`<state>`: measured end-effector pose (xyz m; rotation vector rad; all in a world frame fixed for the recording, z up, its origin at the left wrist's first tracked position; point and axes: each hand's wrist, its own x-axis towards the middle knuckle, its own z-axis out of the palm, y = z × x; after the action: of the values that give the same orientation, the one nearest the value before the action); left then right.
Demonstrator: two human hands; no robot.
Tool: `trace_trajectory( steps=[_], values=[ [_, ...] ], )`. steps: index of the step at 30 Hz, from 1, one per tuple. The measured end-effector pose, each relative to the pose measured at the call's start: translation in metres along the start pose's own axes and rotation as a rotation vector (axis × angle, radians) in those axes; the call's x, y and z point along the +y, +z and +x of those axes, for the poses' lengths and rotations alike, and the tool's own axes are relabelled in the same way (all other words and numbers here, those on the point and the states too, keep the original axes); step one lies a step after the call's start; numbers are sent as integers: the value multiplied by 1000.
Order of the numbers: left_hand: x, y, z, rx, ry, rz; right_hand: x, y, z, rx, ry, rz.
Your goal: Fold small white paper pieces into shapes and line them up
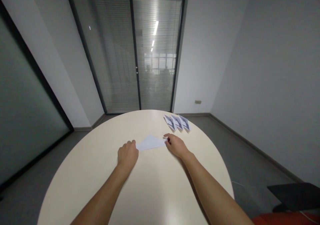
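A sheet of white paper, folded to a wide triangle-like shape with its peak away from me, lies flat on the table between my hands. My left hand is closed at its left corner, fingers curled and partly hidden. At the right corner, my right hand pinches the paper between thumb and fingers. Beyond my right hand, three folded paper pieces stand in an overlapping row near the far edge.
The round cream table has its curved edge around my arms. Behind it is a glass door with blinds. A black flat object and something red are at the lower right, off the table.
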<state>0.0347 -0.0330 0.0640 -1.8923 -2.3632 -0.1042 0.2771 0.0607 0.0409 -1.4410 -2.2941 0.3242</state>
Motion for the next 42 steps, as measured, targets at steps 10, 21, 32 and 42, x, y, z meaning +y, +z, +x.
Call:
trace_trajectory(
  steps=[10, 21, 32, 42],
  values=[
    [12, 18, 2, 164, 514, -253, -1, 1, -1, 24, -71, 17],
    [18, 27, -6, -32, 585, -333, -6, -4, -2, 26, 10, -65],
    [21, 30, -9, -146, 531, -322, -13, -9, -1, 111, -15, -108],
    [31, 26, -4, -161, 480, -284, -37, -4, -13, -103, -196, -132]
  ],
)
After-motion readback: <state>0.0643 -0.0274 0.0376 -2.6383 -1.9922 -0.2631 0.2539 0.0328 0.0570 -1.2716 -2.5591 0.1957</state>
